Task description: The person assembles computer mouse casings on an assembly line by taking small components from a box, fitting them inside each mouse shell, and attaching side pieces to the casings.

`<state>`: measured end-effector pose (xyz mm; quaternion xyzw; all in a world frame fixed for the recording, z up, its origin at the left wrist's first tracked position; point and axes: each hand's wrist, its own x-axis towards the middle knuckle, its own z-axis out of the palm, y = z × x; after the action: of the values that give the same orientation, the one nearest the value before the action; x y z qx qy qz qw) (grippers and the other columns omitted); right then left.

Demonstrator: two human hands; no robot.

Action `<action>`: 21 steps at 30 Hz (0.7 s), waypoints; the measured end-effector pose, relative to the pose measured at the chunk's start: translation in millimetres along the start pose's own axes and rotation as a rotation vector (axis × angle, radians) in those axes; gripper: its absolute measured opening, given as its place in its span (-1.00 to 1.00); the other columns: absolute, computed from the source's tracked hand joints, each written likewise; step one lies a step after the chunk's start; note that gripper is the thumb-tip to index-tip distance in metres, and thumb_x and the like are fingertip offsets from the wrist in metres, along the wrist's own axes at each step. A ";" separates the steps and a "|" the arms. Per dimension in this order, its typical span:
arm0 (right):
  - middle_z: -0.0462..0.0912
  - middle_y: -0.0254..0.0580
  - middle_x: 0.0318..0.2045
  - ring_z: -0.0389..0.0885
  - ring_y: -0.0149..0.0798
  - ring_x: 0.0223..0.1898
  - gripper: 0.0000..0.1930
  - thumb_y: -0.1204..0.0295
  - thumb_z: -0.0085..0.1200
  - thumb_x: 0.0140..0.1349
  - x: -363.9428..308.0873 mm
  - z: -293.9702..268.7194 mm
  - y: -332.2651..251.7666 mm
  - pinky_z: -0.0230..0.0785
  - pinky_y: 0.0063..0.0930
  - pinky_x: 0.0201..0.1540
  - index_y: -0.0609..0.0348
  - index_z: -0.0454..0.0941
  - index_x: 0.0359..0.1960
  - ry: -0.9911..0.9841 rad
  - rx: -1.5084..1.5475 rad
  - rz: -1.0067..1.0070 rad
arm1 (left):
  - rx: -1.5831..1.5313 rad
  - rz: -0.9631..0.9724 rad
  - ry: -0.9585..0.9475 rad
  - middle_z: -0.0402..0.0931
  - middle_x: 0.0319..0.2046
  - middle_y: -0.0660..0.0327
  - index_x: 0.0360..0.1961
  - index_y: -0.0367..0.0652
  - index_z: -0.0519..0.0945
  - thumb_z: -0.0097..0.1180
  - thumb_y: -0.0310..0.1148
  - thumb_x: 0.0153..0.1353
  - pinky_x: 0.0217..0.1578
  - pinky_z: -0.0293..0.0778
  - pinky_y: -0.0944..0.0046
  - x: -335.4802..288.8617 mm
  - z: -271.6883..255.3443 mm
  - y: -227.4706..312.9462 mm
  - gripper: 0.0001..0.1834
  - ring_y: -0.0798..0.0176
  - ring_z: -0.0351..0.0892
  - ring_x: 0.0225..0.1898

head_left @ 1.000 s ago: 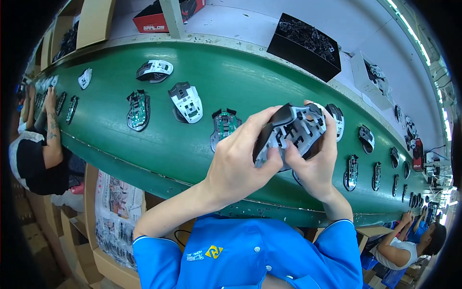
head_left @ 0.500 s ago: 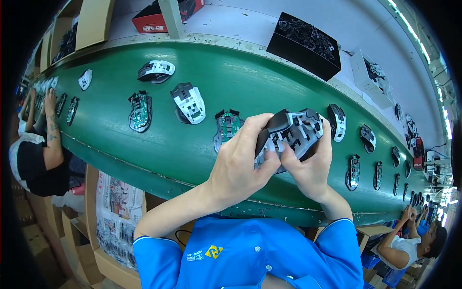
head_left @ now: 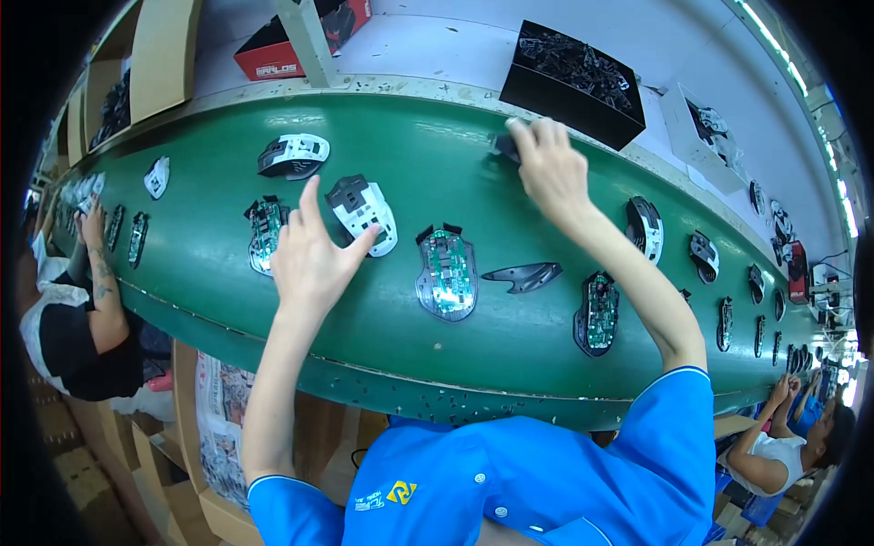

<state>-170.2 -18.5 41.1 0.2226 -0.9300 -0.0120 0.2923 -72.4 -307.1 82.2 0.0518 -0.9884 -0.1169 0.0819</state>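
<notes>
My left hand [head_left: 314, 250] hovers over the green belt with fingers spread. Its thumb tip overlaps a black-and-white mouse shell [head_left: 369, 205]; contact cannot be made out. Just left of that hand lies a mouse base with a green circuit board [head_left: 264, 238]. Stretched to the belt's far side, my right hand [head_left: 553, 173] has its fingers closed on a dark mouse shell [head_left: 503, 146], mostly hidden beneath them. Between my arms lie another mouse base with circuit board [head_left: 446, 278] and a loose black curved side piece [head_left: 523, 277].
More white-and-black shells [head_left: 645, 227] and mouse bases [head_left: 598, 318] are spread along the belt [head_left: 382, 309]. Beyond its far edge stand a black box of dark parts [head_left: 574, 82] and a red box [head_left: 273, 56]. Co-workers sit at left and right.
My hands have separated. The right one has carried the mouse shell to the far side of the belt; the left has let go and moved left. The black side piece now shows on the belt.
</notes>
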 end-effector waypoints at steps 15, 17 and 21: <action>0.47 -0.21 -0.09 0.44 -0.12 -0.08 -0.61 0.44 0.22 -0.04 -91.6 -91.1 7.1 0.38 -0.27 -0.07 0.09 0.45 -0.12 -0.526 0.636 -0.308 | -0.037 -0.094 -0.077 0.42 -0.06 -0.08 -0.02 -0.40 0.45 0.35 0.07 -0.24 -0.07 0.41 0.08 58.8 26.9 -6.4 -0.14 -0.01 0.41 -0.08; 0.52 -0.27 -0.18 0.50 -0.19 -0.19 -0.69 0.47 0.16 0.03 -100.9 -82.2 12.9 0.44 -0.33 -0.21 0.10 0.47 -0.14 -0.437 0.535 -0.307 | -0.276 -0.108 -0.141 0.43 -0.06 -0.04 -0.05 -0.40 0.47 0.35 0.06 -0.24 -0.08 0.42 0.09 58.3 18.0 -7.4 -0.17 0.01 0.45 -0.16; 0.62 -0.19 -0.36 0.58 -0.42 -0.46 -0.76 0.55 0.08 0.17 -86.6 -122.3 17.6 0.46 -0.62 -0.48 0.27 0.52 -0.10 -0.580 1.143 0.473 | -1.368 -0.263 -0.419 0.47 -0.16 0.13 0.07 -0.30 0.32 0.30 -0.06 -0.05 -0.60 0.45 0.38 17.8 -24.8 24.2 -0.25 0.38 0.49 -0.39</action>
<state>-47.0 47.0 98.5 0.1205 -0.8545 0.4862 -0.1374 -87.6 -291.4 114.4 0.0837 -0.6745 -0.7252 -0.1099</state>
